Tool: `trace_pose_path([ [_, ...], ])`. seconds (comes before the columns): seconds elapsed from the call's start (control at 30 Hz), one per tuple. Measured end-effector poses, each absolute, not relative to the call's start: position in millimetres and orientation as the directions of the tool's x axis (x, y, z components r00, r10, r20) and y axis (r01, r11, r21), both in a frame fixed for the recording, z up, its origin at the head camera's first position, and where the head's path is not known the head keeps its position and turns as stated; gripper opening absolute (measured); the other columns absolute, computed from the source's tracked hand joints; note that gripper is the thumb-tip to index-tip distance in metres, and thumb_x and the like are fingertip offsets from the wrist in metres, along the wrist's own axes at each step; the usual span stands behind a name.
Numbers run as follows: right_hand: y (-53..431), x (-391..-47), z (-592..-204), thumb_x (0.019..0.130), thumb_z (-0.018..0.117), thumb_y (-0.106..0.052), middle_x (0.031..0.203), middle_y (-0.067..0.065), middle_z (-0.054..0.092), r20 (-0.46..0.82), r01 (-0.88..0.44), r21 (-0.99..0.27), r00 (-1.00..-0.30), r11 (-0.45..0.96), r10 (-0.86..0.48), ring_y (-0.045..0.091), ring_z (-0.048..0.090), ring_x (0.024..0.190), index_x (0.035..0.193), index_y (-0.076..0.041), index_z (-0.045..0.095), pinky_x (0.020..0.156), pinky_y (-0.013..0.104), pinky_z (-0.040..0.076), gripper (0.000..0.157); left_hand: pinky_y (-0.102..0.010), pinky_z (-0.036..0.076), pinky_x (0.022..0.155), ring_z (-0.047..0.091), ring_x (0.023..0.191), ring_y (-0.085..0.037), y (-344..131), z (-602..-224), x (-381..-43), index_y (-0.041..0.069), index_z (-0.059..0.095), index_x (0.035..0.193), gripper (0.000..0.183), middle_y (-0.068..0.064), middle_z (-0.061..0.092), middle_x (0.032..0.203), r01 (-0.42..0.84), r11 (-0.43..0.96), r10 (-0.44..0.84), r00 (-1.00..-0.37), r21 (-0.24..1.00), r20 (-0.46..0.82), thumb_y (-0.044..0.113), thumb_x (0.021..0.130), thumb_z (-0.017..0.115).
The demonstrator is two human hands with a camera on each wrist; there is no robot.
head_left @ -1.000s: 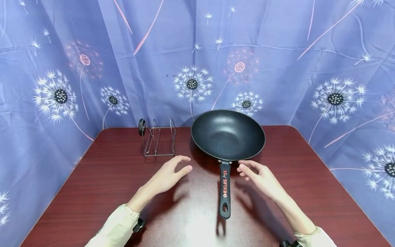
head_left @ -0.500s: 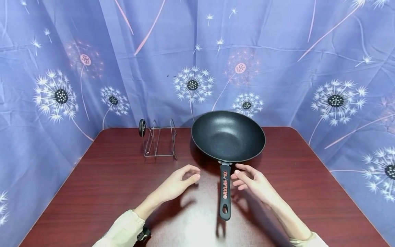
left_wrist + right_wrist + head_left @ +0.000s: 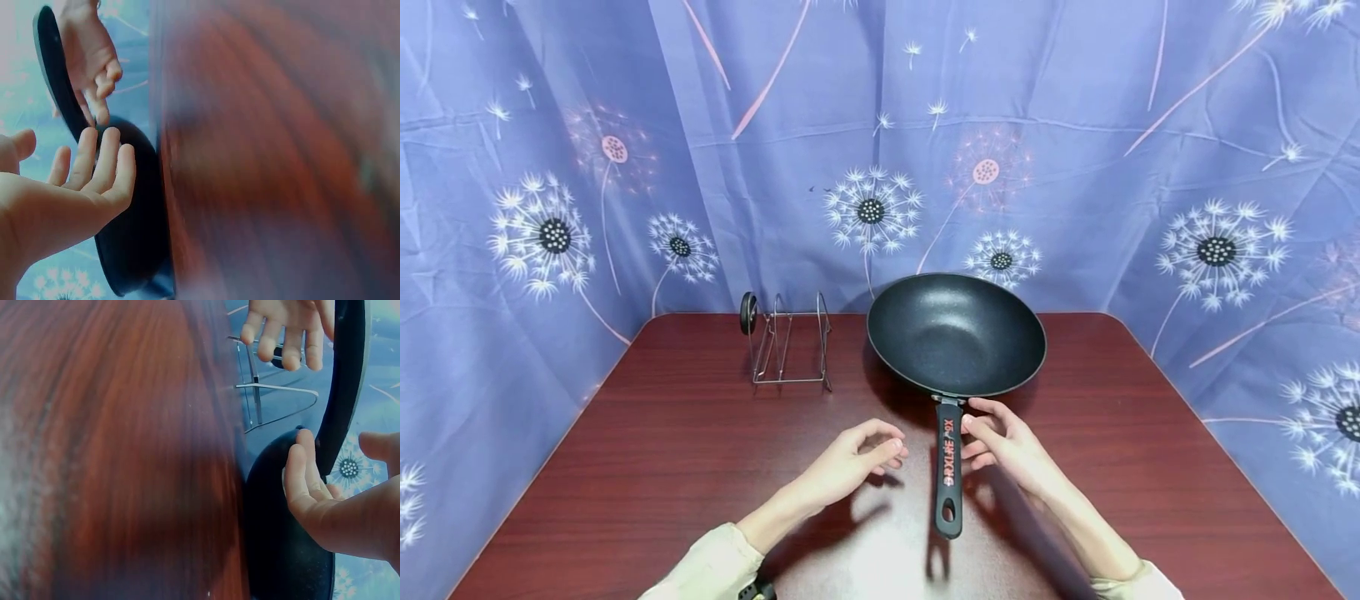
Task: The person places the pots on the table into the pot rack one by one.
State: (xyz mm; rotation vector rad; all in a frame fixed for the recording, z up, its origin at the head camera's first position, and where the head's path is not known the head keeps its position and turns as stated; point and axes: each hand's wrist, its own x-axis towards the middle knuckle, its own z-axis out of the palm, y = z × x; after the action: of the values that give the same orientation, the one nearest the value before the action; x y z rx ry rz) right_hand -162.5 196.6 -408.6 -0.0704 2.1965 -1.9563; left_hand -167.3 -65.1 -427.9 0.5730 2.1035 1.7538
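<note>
A black wok [image 3: 955,333] sits on the table, its long handle [image 3: 948,467] with red lettering pointing toward me. My right hand [image 3: 1015,450] is just right of the handle near the wok's rim. Its thumb and fingers are spread apart, with the fingertips close by the handle; contact cannot be told. On the left, my left hand [image 3: 850,467] hovers above the table with relaxed, slightly bent fingers and nothing in them. The left wrist view shows that hand's palm [image 3: 69,200] facing the wok. The right hand's fingers [image 3: 297,469] are unclosed in the right wrist view.
A wire rack [image 3: 790,346] stands at the back left of the table [image 3: 647,433], with a black round disc [image 3: 748,313] at its left end. A blue dandelion-print curtain [image 3: 775,192] hangs behind and along both sides.
My left hand has moved right and toward me, nearer the handle. My right hand has shifted slightly left and nearer me, up beside the handle. Wok and rack stay put.
</note>
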Motion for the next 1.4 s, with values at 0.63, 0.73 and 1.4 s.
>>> trace_pose_path([
  [0.63,181,-163,-411,0.098,0.061,-0.016,0.101,0.011,0.065,-0.08,0.059,-0.986,-0.987,0.155,-0.136,0.015,0.067,0.071,0.138,0.0,0.038,0.068,0.03,0.058,0.048,-0.035,0.058,0.08,0.071,0.087,-0.019,-32,-428,-144,-0.001,0.053,0.123,0.039,-0.011,0.071,0.109,-0.178,-0.107,0.492,-0.864,0.978,-0.104,0.027,0.098,0.061],
  [0.73,180,-163,-410,0.098,0.061,-0.018,0.102,0.011,0.065,-0.064,0.039,-0.983,-0.989,0.178,-0.136,0.015,0.065,0.076,0.137,-0.002,0.041,0.071,0.03,0.057,0.047,-0.034,0.058,0.078,0.07,0.083,-0.016,-28,-430,-142,-0.003,0.052,0.126,0.04,-0.007,0.07,0.106,-0.202,-0.131,0.477,-0.871,0.971,-0.117,0.024,0.097,0.061],
  [1.4,175,-167,-417,0.099,0.061,-0.024,0.104,0.012,0.062,-0.063,0.025,-0.985,-0.974,0.173,-0.218,0.018,0.065,0.084,0.139,-0.008,0.043,0.077,0.031,0.055,0.047,-0.025,0.051,0.069,0.068,0.075,-0.014,1,-422,-123,0.005,0.035,0.144,0.068,-0.013,0.068,0.114,-0.289,-0.271,0.419,-0.894,0.918,-0.157,0.014,0.087,0.072],
])
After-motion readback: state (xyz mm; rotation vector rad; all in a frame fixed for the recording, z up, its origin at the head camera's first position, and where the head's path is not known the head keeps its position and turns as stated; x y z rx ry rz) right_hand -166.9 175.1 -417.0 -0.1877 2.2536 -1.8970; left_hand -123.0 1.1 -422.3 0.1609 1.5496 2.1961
